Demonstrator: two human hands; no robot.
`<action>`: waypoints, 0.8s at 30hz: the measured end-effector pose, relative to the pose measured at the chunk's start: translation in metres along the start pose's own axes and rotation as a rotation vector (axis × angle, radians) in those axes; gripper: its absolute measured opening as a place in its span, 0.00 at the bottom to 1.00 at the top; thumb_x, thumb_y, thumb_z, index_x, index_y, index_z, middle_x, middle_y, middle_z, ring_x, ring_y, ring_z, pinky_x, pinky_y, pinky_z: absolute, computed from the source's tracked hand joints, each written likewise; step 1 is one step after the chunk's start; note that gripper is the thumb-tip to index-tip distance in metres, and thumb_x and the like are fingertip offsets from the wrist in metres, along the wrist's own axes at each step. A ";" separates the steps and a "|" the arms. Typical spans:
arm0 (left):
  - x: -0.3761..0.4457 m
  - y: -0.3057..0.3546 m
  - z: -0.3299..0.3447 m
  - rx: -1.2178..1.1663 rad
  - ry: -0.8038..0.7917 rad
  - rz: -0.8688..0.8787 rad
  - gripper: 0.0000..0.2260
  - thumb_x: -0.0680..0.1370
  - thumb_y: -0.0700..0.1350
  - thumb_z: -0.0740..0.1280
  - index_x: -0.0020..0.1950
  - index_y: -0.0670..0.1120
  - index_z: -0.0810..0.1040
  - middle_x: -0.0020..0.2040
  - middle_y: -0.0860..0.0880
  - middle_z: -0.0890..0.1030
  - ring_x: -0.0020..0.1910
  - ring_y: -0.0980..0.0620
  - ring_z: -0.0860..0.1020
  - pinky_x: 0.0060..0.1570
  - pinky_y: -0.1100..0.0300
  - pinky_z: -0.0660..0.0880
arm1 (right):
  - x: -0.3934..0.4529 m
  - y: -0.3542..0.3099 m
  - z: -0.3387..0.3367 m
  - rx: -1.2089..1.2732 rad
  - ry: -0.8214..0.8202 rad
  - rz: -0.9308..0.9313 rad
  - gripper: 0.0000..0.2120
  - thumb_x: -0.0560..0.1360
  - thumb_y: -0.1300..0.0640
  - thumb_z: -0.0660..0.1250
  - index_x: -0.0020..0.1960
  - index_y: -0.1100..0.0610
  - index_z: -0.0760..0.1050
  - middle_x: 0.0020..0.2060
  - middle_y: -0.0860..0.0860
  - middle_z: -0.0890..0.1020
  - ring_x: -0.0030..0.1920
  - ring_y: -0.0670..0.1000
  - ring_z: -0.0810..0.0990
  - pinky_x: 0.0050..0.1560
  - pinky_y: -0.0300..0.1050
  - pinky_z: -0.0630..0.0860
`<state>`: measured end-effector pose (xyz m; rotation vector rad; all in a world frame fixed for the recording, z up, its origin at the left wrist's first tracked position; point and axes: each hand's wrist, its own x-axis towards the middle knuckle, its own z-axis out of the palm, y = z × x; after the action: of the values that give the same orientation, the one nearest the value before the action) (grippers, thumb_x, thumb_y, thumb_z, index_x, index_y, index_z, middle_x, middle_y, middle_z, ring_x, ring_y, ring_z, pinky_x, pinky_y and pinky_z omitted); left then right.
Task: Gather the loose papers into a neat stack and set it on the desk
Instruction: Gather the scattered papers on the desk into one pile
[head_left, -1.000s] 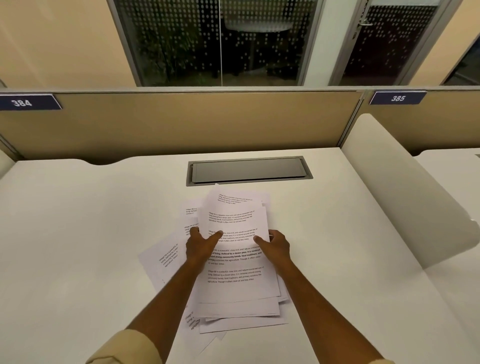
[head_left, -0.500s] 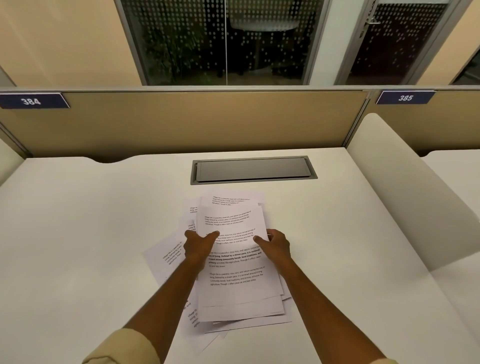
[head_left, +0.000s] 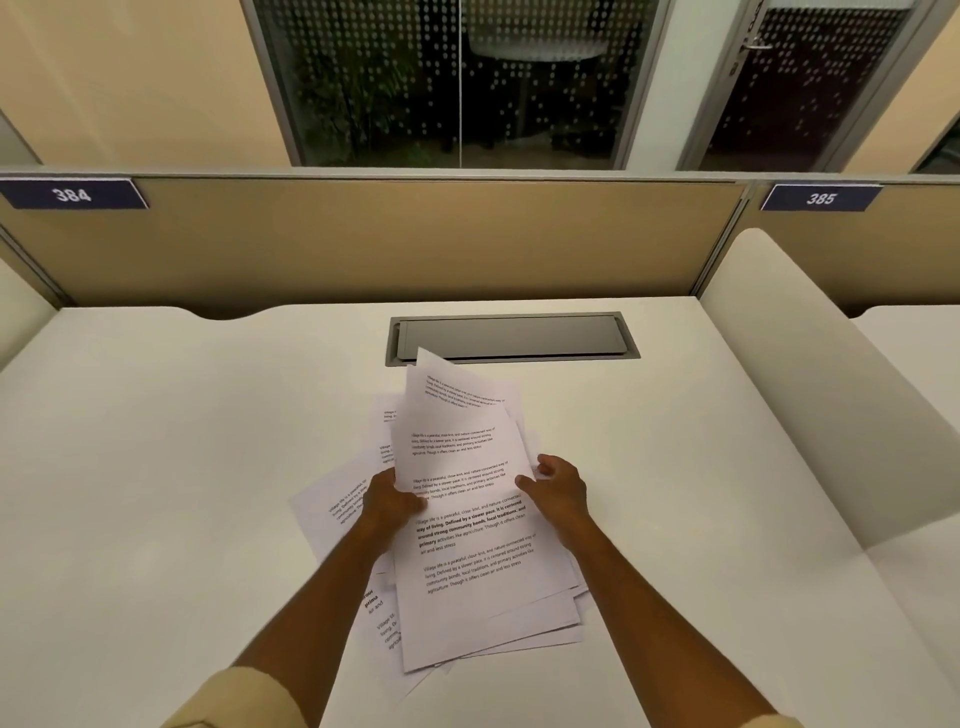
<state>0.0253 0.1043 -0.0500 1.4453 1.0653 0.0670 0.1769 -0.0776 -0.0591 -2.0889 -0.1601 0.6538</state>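
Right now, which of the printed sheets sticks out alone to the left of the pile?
The sheet lying flat on the desk, angled outward beside the left hand. The other sheets overlap in the pile between both hands.

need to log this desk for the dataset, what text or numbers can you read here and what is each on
"384": blue plate on the partition, left.
"385": blue plate on the partition, right.
"Village life is a peaceful, close-knit, and nature-connected way of living...": top sheet of the papers held by the left hand and right hand; the rest is too small.
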 end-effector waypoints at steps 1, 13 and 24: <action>-0.001 0.000 0.000 -0.014 -0.010 -0.004 0.20 0.71 0.29 0.70 0.62 0.39 0.78 0.55 0.37 0.83 0.53 0.35 0.81 0.57 0.36 0.77 | 0.000 0.000 0.000 -0.003 0.015 -0.010 0.30 0.71 0.55 0.74 0.70 0.59 0.70 0.65 0.56 0.76 0.61 0.54 0.78 0.60 0.43 0.72; -0.009 0.000 -0.010 -0.291 -0.200 -0.015 0.24 0.72 0.29 0.72 0.67 0.37 0.73 0.60 0.35 0.80 0.57 0.34 0.80 0.54 0.38 0.78 | 0.005 0.001 -0.009 0.185 -0.164 -0.042 0.38 0.66 0.45 0.78 0.71 0.53 0.68 0.63 0.52 0.79 0.60 0.54 0.80 0.63 0.55 0.77; -0.010 0.007 0.008 -0.280 -0.296 0.049 0.22 0.70 0.39 0.77 0.62 0.47 0.77 0.55 0.44 0.85 0.52 0.41 0.84 0.51 0.41 0.81 | -0.001 -0.003 -0.005 0.130 -0.238 -0.084 0.24 0.71 0.54 0.75 0.64 0.56 0.72 0.60 0.54 0.81 0.58 0.55 0.81 0.62 0.55 0.78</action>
<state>0.0279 0.0934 -0.0407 1.1846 0.7463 0.0341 0.1794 -0.0801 -0.0544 -1.8662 -0.3290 0.8383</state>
